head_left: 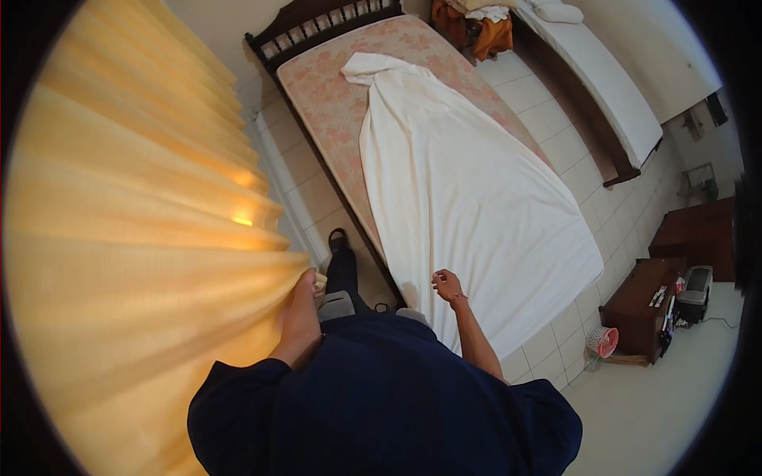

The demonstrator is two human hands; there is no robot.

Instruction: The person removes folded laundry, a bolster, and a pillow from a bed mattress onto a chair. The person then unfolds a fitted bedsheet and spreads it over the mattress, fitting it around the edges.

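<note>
A yellow curtain [159, 262] hangs along the left side. My left hand [310, 279] is closed on the curtain's edge, its fingers partly hidden by the cloth. My right hand [446, 284] hovers over or rests near the lower part of a white sheet [468, 182]; its fingers are curled, and whether they hold anything is too small to tell. The sheet lies in loose folds across a pink floral mattress [325, 103], bunched at its upper end and hanging past the mattress on the right.
A dark wooden headboard [325, 28] stands at the top. A second bed [603, 79] is at upper right, with orange cloth [494, 38] beside it. A wooden cabinet [639, 309] and a pink-rimmed basket [605, 341] are at right. My foot [338, 239] is between curtain and bed.
</note>
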